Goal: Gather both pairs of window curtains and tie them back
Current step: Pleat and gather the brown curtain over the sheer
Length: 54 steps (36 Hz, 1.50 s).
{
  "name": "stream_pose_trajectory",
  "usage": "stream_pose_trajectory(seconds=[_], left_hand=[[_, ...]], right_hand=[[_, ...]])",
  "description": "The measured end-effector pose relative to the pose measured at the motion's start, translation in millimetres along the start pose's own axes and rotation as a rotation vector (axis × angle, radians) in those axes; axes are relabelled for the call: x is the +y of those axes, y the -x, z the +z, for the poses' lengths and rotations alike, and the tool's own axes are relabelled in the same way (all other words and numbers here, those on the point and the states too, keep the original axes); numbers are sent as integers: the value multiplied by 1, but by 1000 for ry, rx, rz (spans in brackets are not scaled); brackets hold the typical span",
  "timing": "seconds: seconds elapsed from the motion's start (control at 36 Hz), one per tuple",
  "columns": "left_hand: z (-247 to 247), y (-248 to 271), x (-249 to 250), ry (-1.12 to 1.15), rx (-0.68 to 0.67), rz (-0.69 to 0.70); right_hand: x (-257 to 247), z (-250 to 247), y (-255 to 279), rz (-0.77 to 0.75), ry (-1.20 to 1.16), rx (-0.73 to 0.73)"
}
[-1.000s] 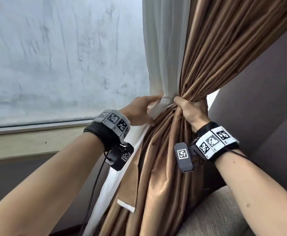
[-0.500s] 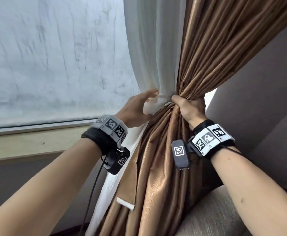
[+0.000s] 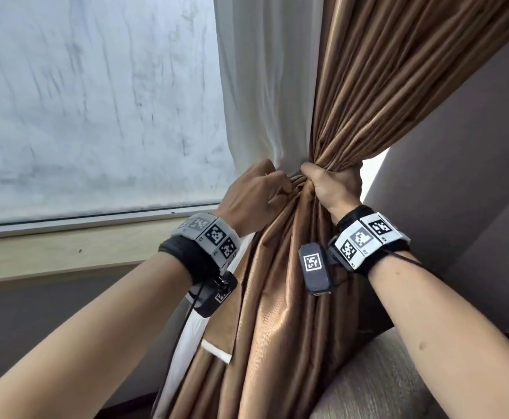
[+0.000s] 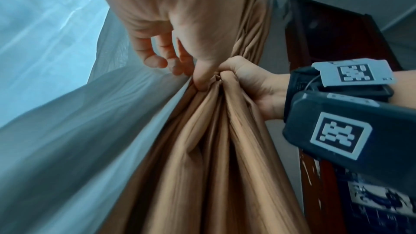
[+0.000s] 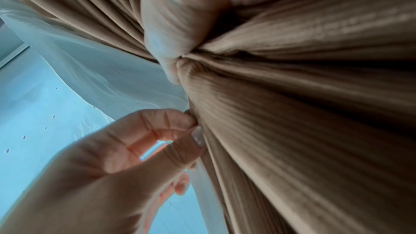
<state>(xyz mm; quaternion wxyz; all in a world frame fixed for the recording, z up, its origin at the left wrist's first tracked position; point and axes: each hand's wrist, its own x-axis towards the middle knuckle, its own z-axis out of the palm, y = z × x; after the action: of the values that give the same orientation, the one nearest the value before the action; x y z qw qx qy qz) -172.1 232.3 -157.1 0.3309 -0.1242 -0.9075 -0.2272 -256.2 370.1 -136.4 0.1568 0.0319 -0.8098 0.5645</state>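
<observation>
A brown pleated curtain hangs on the right, bunched into a tight neck. My right hand grips that neck in a fist, thumb wrapped over the folds. A white sheer curtain hangs just to the left and narrows down to the same spot. My left hand sits against the right one, fingers curled. Its thumb and forefinger pinch fabric where the sheer meets the brown curtain's edge. The sheer billows out under that hand. No tie-back shows.
Frosted window glass fills the left, with a pale wooden sill below it. A grey wall stands right of the curtains, and a grey upholstered seat lies low on the right. A dark wooden frame stands beyond the right hand.
My left hand's fingers were stretched out on the sheer; they have curled in and closed beside the right hand. The sheer is drawn in toward the brown bundle. The right hand keeps its grip.
</observation>
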Motion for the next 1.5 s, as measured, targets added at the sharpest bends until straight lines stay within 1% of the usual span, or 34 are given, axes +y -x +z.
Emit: stream_pose_trajectory(seconds=[0.06, 0.17, 0.22, 0.36, 0.42, 0.5, 0.58, 0.67, 0.72, 0.78, 0.89, 0.97, 1.06, 1.14, 1.17, 1.22, 1.28, 1.36, 1.42, 1.5], left_hand=[[4, -1, 0, 51, 10, -61], [7, -1, -7, 160, 3, -232], [5, -1, -6, 197, -15, -265], [0, -3, -1, 266, -63, -299], [-1, -3, -1, 260, -74, -297], [2, -2, 1, 184, -73, -269], [5, -3, 7, 48, -78, -195], [7, -4, 10, -58, -71, -181], [6, -5, 9, -85, -66, -201], [1, -8, 11, -108, -94, -197], [-16, -15, 10, -49, -138, -189], [-26, -18, 11, -54, -188, -208], [-34, -21, 12, 60, -194, -325], [-32, -21, 7, 387, -213, -498], [-29, -20, 5, 478, -203, -535], [-22, -18, 4, 520, -172, -564], [-14, -19, 3, 464, -144, -564], [-5, -20, 3, 306, -136, -562], [-5, -18, 4, 244, -134, -514], [-8, -10, 1, 222, -123, -411]], right_hand=[[-1, 0, 1, 0, 4, 3], [-1, -1, 1, 3, 14, 1], [0, -2, 0, 1, 13, 1], [2, -1, -2, 2, 7, -4], [3, -2, -2, 2, 14, 1], [3, -2, -1, 4, 23, -2], [3, -1, 0, 12, 33, -3], [3, -1, 1, 18, 29, -1], [2, -3, 1, 17, 24, -1], [1, -5, 0, 22, 24, 0], [-3, -7, 2, 40, 17, -4], [-6, -7, 6, 24, 3, -20], [-8, -8, 9, 16, -8, -37], [-6, -9, 9, 12, -4, -46], [-6, -9, 9, 15, -6, -43], [-6, -8, 10, 23, -15, -35], [-5, -7, 9, 32, -16, -27], [-3, -8, 6, 39, -7, -19], [-3, -9, 6, 40, -1, -16], [-2, -10, 6, 45, -7, -12]])
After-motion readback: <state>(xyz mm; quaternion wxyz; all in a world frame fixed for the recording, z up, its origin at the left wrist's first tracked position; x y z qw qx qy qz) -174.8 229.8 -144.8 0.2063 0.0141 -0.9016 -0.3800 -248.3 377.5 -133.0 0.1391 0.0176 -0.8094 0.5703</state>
